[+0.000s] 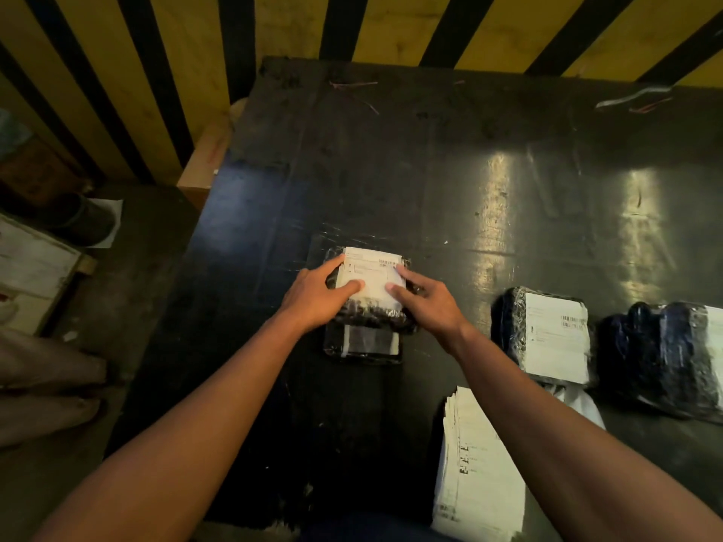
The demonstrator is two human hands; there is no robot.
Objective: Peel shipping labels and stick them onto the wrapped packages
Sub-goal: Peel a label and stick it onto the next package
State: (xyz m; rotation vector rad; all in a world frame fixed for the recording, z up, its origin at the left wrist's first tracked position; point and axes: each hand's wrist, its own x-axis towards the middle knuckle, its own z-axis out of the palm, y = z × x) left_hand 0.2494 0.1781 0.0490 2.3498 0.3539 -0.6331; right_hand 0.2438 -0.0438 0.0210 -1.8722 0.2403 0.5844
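Note:
A dark plastic-wrapped package (371, 314) lies in the middle of the black table (391, 170), with a white shipping label (371, 275) on its top. My left hand (317, 295) presses the label's left side with straight fingers and thumb. My right hand (426, 303) presses its right side the same way. A stack of white label sheets (481, 475) lies near the front edge at the right. Two more wrapped packages sit to the right: one (544, 338) with a label on top, another (665, 354) at the frame's edge.
A yellow and black striped wall (156, 72) runs behind the table. Left of the table stand a cardboard box (203, 162), a dark shoe (86, 224) and a white box (31, 267). Thin scraps (352, 86) lie at the table's far side.

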